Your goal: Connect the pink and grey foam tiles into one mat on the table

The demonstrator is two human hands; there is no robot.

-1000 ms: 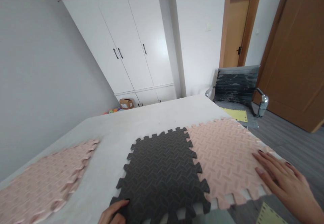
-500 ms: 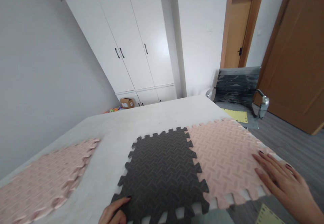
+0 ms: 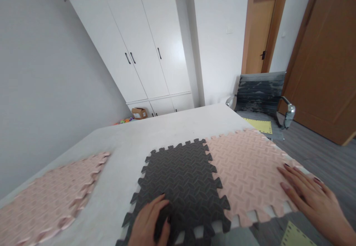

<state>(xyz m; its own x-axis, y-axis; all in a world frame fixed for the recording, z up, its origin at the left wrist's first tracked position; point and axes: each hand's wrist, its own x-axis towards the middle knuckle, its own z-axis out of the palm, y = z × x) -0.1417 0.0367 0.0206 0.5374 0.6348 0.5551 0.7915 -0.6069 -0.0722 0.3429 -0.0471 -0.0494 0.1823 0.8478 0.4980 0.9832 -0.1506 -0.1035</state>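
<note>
A dark grey foam puzzle mat point(image 3: 183, 175) lies flat on the white table, its right edge interlocked with a pink foam puzzle mat point(image 3: 247, 168). My left hand point(image 3: 151, 222) is over the near left part of the grey mat, fingers bent and apart, gripping nothing. Whether its fingertips press on the mat I cannot tell. On the near right corner of the pink mat my right hand point(image 3: 311, 194) rests flat, fingers stretched out. More pink foam mat point(image 3: 55, 190) lies apart at the left, seemingly stacked.
The white table point(image 3: 167, 127) runs back towards a white cabinet point(image 3: 155, 42). Past its right edge stands a dark chair point(image 3: 260, 94) with a yellow sheet point(image 3: 258, 125) on the seat. Another yellow piece point(image 3: 296, 235) shows below the near edge. A cardboard box point(image 3: 139, 113) sits beyond the table.
My left hand has moved right and further onto the grey mat, from its near left corner, with its fingers more spread. My right hand and the mats have stayed in place.
</note>
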